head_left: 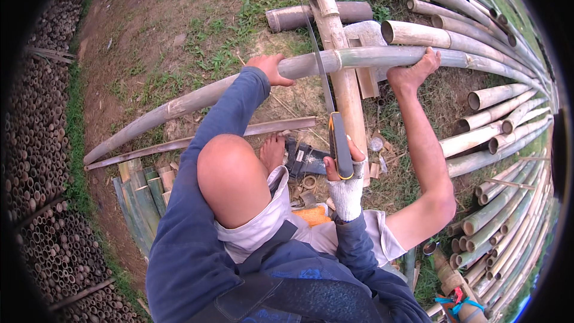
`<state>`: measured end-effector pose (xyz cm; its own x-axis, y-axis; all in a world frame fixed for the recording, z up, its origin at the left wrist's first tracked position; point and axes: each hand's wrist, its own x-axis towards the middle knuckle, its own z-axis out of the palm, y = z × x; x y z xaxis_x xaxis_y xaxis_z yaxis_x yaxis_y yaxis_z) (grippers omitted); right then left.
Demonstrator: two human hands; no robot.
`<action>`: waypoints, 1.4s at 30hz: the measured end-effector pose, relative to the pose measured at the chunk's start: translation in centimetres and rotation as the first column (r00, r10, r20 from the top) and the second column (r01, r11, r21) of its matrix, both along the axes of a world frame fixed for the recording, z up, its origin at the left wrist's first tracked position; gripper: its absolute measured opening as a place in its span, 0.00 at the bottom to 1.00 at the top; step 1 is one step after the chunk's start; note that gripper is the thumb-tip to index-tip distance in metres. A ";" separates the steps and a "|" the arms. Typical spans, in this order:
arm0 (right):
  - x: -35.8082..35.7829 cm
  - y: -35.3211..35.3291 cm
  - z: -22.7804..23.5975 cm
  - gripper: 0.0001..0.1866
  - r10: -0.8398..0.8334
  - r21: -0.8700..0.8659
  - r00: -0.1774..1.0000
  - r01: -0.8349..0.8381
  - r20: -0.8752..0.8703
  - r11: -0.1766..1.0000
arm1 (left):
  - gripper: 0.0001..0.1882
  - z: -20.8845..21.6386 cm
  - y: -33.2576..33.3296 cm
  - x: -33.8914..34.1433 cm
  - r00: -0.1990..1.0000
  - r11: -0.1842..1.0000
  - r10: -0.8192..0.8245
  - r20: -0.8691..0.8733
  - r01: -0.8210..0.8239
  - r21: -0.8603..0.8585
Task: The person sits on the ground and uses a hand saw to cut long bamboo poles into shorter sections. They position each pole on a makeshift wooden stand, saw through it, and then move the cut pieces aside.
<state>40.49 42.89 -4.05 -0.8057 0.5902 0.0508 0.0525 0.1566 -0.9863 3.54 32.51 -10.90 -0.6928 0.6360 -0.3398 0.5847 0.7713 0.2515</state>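
A long greenish-grey bamboo pole [197, 100] lies crosswise in front of me, over a thicker pale bamboo support [348, 98]. My left hand [269, 69] is closed round the pole, left of the support. In my right hand [348, 182], which wears a white fingerless glove, is the black and yellow handle of a handsaw [341, 143]. Its long thin blade crosses the pole just beside the support and points away from me. My bare right foot [412, 73] presses on the pole to the right; the left foot [273, 151] rests on the ground.
Several long bamboo poles [460, 39] fan out at the right, with more stacked below. Cut green lengths [140, 197] lie at left, near a split strip [257, 128]. A dark short log [284, 19] sits under the support's far end. Many cut bamboo rings [42, 131] line the far left.
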 end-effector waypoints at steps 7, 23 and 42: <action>-0.1 0.5 -0.6 0.33 0.002 -0.041 0.999 -0.003 -0.032 0.999 | 0.61 -0.1 0.1 -0.2 1.000 1.000 0.000 -0.017 0.000 -0.013; 2.6 1.2 -13.9 0.26 0.102 0.522 0.793 -0.485 0.600 0.701 | 0.56 0.4 -0.3 0.5 0.999 0.994 0.029 -0.033 -0.026 0.108; -14.8 24.6 -19.7 0.38 0.003 -0.256 0.974 0.057 0.228 0.965 | 0.42 3.4 0.0 2.2 0.992 0.995 0.017 -0.125 -0.004 0.101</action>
